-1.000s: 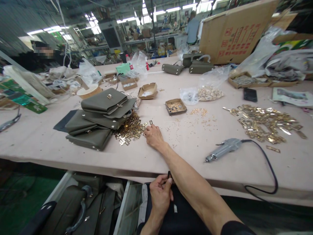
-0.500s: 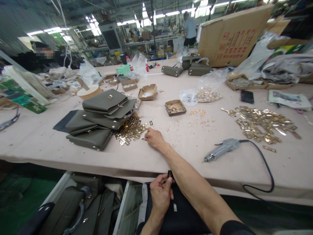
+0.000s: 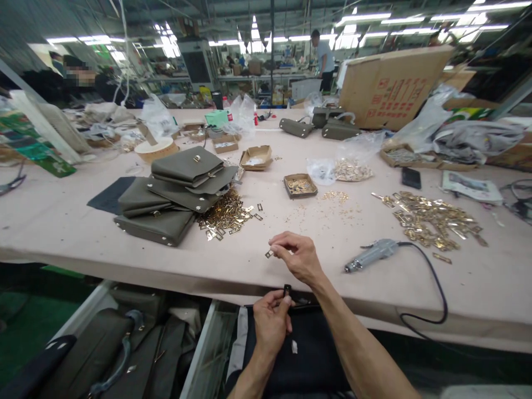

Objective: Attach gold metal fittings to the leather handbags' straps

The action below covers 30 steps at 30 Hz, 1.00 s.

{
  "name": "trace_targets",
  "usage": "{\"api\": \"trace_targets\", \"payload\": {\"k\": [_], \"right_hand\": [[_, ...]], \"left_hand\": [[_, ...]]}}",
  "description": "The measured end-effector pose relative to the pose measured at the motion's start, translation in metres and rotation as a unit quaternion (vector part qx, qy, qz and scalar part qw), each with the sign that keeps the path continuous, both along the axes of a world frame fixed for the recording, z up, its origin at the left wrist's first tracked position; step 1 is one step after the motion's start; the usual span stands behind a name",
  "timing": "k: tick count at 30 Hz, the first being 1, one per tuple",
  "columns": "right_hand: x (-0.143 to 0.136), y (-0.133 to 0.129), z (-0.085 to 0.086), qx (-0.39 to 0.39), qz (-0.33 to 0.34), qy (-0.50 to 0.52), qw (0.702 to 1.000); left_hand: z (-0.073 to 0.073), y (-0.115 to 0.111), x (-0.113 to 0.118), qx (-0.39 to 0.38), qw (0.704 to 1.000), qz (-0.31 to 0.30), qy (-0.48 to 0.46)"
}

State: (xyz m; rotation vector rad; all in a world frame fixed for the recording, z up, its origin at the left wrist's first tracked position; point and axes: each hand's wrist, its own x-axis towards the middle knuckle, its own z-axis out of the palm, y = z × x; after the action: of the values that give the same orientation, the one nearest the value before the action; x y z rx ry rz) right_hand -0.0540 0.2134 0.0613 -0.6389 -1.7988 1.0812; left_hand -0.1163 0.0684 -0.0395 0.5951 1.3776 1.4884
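My right hand (image 3: 297,256) is raised over the table's front part, its thumb and finger pinching a small metal plate (image 3: 269,254) with a slot. Below it, at the table edge, my left hand (image 3: 269,321) grips a small dark piece (image 3: 287,290) upright between thumb and fingers. A heap of gold-coloured metal plates (image 3: 226,213) lies to the left of my right hand, against a stack of olive bags (image 3: 183,166). Dark fabric (image 3: 310,349) with a small white scrap (image 3: 295,347) on it is under my hands.
A grey electric screwdriver (image 3: 372,256) with a black cable lies on the right. Beyond it is another pile of gold plates (image 3: 436,219). A small cardboard tray (image 3: 300,186) holds tiny parts. Olive bags (image 3: 108,343) fill a bin at lower left. A person (image 3: 323,58) stands far back.
My right hand has moved from beside the metal heap back towards me and to the right, now with a plate clearly in its fingers. My left hand stays nearly in place. The view has shifted slightly.
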Motion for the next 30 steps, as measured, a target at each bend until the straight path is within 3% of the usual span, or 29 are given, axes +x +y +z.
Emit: {"api": "trace_targets", "payload": {"k": [5,10,18,22,26,30], "right_hand": [[0.047,-0.048,-0.027,-0.062,-0.075,-0.04,0.994],[0.067,-0.074,-0.046,-0.076,-0.095,-0.114,0.986],[0.07,-0.07,-0.048,-0.054,-0.036,-0.109,0.992],[0.069,-0.072,-0.052,-0.05,-0.036,-0.115,0.991],[0.068,-0.079,-0.059,-0.117,-0.106,-0.136,0.978],[0.07,-0.084,-0.059,-0.166,-0.088,-0.111,0.976]], "left_hand": [[0.006,-0.003,-0.002,-0.005,1.0,-0.008,-0.003],[0.009,-0.005,-0.002,0.007,0.999,-0.053,0.008],[0.013,-0.013,-0.005,0.042,0.994,-0.099,-0.012],[0.014,-0.016,-0.004,0.036,0.996,-0.076,0.004],[0.01,-0.016,-0.001,0.026,0.999,-0.033,0.012],[0.011,-0.013,0.0,0.023,0.997,-0.071,-0.007]]}}
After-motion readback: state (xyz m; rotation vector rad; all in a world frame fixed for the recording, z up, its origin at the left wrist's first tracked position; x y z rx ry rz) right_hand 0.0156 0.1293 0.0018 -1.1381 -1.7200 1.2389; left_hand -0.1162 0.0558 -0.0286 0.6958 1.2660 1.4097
